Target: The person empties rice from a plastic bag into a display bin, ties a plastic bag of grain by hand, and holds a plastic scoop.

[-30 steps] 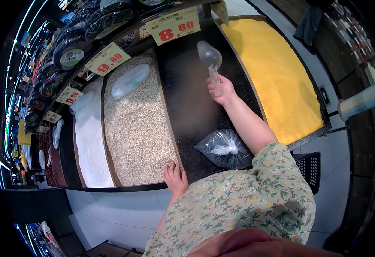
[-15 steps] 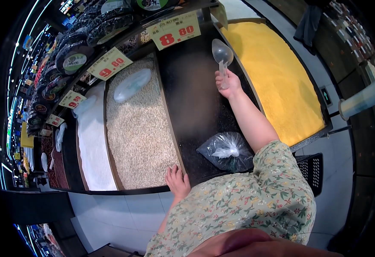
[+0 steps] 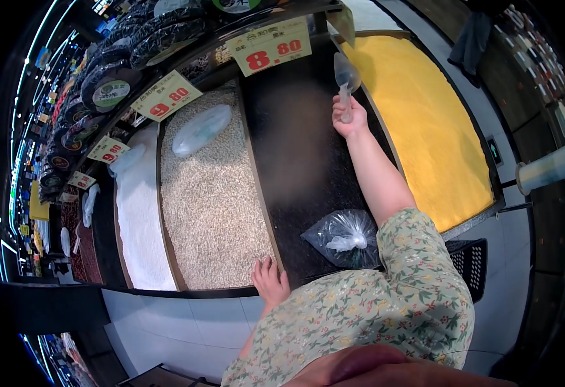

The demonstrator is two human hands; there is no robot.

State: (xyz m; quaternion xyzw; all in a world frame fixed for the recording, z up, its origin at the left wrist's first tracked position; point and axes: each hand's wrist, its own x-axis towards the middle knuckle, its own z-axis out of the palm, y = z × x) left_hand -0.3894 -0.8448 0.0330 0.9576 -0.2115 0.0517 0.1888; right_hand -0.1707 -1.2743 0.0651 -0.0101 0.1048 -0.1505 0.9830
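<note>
A clear plastic scoop (image 3: 347, 72) is held by its handle in my right hand (image 3: 351, 118), near the back right of the bin of black grain (image 3: 308, 187). The scoop's bowl lies close to the divider beside the yellow grain (image 3: 424, 135). My left hand (image 3: 271, 282) rests with its fingers apart on the front edge of the bin of pale grain (image 3: 211, 213), by the divider. A knotted clear plastic bag (image 3: 343, 240) lies at the front of the black grain, below my right forearm.
Another clear scoop (image 3: 202, 130) lies on the pale grain. White grain (image 3: 141, 226) fills a bin further left. Price signs (image 3: 269, 46) line the back, before wrapped packages (image 3: 111, 87). A black basket (image 3: 469, 267) is at the right. A person's legs (image 3: 473, 42) show at the top right.
My right hand has moved the scoop right and a little further back, toward the divider. My left hand remains at the front edge.
</note>
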